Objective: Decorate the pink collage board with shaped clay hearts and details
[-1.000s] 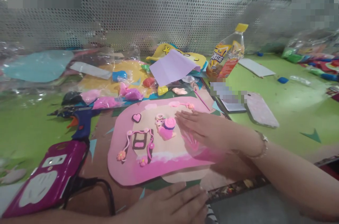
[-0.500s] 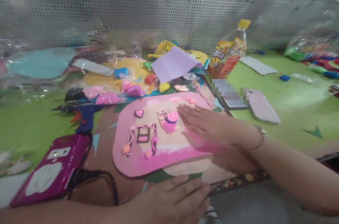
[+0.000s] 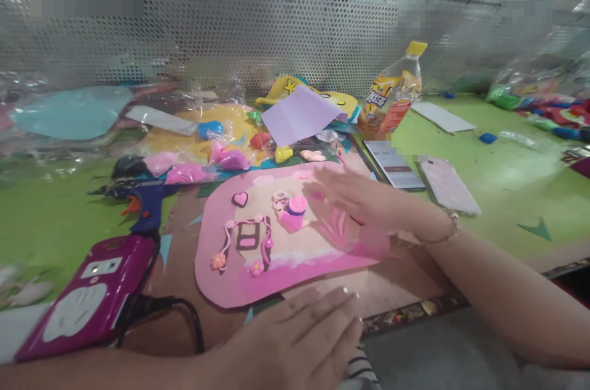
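Observation:
A pink craft board (image 3: 230, 282) with clay figures, a heart and small flowers stuck on it lies flat on the table in front of me. My right hand (image 3: 364, 202) hovers flat over its right part, fingers stretched out, a bracelet on the wrist, holding nothing. My left hand (image 3: 299, 341) rests flat near the table's front edge, just below the board, fingers together and extended, empty.
A purple power strip (image 3: 87, 304) with a black cable lies at left, a blue glue gun (image 3: 145, 206) behind it. Bagged clay lumps (image 3: 184, 172), a lilac folded paper (image 3: 299, 113), a drink bottle (image 3: 391, 95) and two phones (image 3: 447, 184) lie behind and right.
My right hand has lifted slightly and shifted up and right over the board, uncovering the pink strokes beneath. My left hand slid a little toward the board.

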### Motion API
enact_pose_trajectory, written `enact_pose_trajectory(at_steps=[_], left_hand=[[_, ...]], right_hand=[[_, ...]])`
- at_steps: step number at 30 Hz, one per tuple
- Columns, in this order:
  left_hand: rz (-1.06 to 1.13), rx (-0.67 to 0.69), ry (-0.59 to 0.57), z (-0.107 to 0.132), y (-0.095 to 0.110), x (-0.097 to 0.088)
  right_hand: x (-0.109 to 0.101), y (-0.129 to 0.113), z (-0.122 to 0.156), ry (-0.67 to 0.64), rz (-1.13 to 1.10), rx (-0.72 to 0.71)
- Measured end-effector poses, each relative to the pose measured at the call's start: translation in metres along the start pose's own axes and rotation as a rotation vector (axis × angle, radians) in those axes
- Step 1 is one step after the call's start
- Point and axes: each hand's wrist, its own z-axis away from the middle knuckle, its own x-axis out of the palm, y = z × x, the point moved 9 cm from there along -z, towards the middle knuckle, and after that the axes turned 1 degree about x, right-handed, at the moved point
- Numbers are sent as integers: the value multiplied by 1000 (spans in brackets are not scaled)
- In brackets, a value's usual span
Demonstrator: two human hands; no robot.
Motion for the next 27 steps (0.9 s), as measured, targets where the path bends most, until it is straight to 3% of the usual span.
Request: enact_pose_trajectory(at_steps=[3,5,8,12,15,20,22,24,27], left_hand=[[-4,-96,-80,2,-12,3],[18,-98,-188,4,-12,10],[40,-111,-221,6,-13,15],[69,-93,-159,6,-9,15],[63,-68,-183,6,-4,16],[8,-109,-3,8,2,-2],[-23,-95,61,9,4,-7],[-54,-70,81,8,4,-8],[-44,15,24,2,4,-6]], right_hand=[[-32,50,0,221,33,293],[-35,80,2,212,87,470],[-23,103,1,123,128,588],[-9,107,-3,50,155,621],[-2,108,-2,1,188,628],[-6,108,4,-20,211,625],[-22,103,9,48,218,648],[-45,93,15,209,164,668],[-58,71,17,392,-207,545]])
